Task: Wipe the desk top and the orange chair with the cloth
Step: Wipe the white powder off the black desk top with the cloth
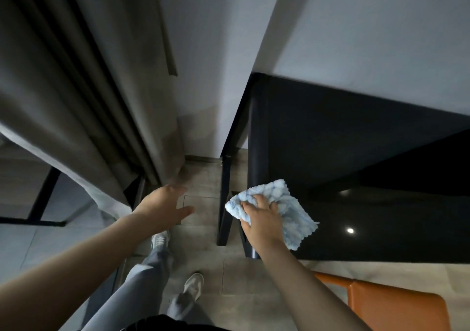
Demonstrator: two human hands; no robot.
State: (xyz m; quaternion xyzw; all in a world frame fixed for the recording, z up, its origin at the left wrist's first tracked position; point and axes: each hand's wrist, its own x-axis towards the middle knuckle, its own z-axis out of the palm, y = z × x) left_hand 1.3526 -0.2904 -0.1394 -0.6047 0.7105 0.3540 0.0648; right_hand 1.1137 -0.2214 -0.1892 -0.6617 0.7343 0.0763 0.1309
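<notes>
A glossy black desk top (368, 168) fills the right half of the head view. A fluffy light-blue cloth (287, 203) lies on its near left corner, partly hanging over the left edge. My right hand (262, 219) lies on the cloth, its fingers curled into the fabric. The orange chair (391, 302) shows at the bottom right, below the desk's front edge. Out to the left, my left hand (165, 203) hovers over the floor with its fingers spread, holding nothing.
A grey curtain (84, 96) hangs at the left, reaching the floor near my left hand. The desk's black legs (226, 198) stand between my hands. A white wall (356, 25) backs the desk. My legs and shoes (193, 287) are on the grey tiled floor.
</notes>
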